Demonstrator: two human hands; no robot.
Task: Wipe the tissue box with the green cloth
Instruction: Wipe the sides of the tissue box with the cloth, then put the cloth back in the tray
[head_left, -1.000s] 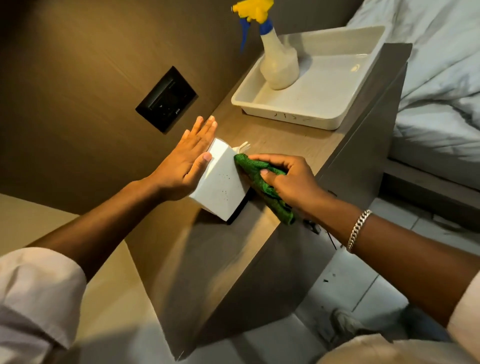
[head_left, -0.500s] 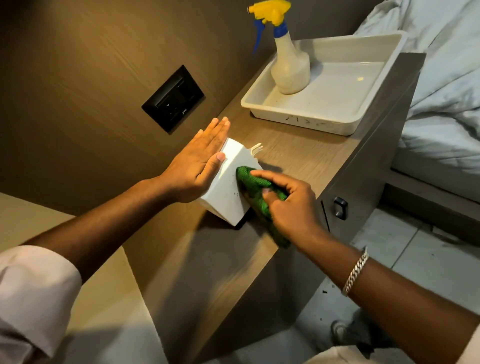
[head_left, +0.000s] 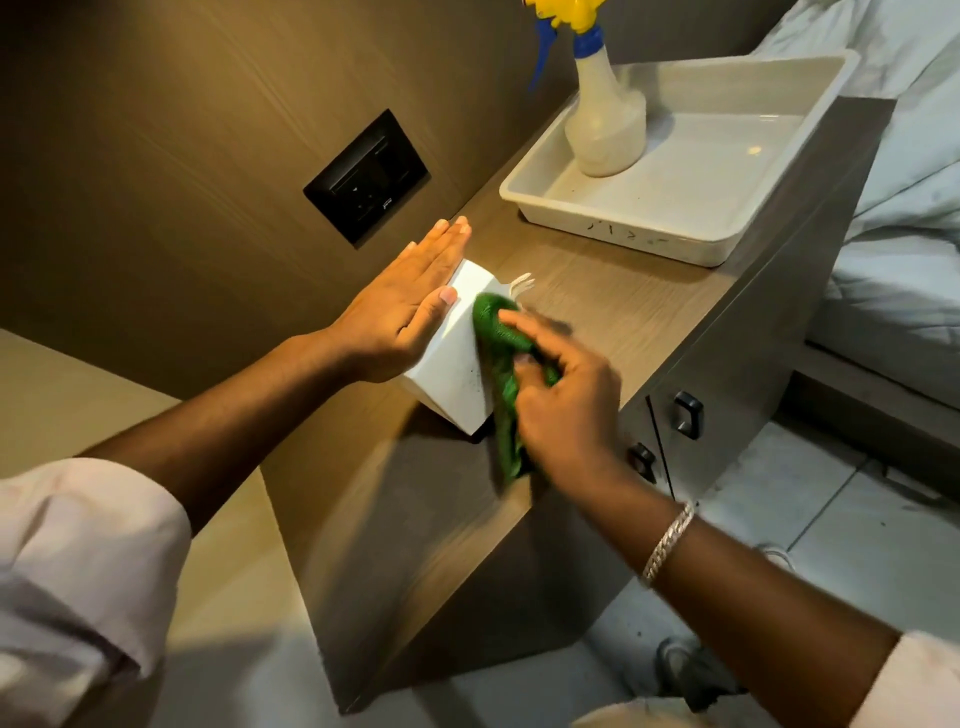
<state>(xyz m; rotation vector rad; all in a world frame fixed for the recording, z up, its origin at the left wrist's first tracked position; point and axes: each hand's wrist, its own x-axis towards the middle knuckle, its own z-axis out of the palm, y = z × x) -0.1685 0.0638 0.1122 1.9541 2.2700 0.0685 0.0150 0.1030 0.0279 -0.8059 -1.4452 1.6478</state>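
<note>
Sitting between flat-spread left hand (head_left: 400, 312) and green cloth (head_left: 501, 364)-gripping right hand (head_left: 566, 400), tissue box (head_left: 452, 364).

A white tray (head_left: 613, 223) sits on the far end of a wooden nightstand (head_left: 613, 312), and a spray bottle (head_left: 605, 119) with a yellow and blue trigger head stands upright in the tray's left corner. A black socket panel (head_left: 367, 177) is set into the brown wall. White bedding (head_left: 904, 218) lies to the right
</note>
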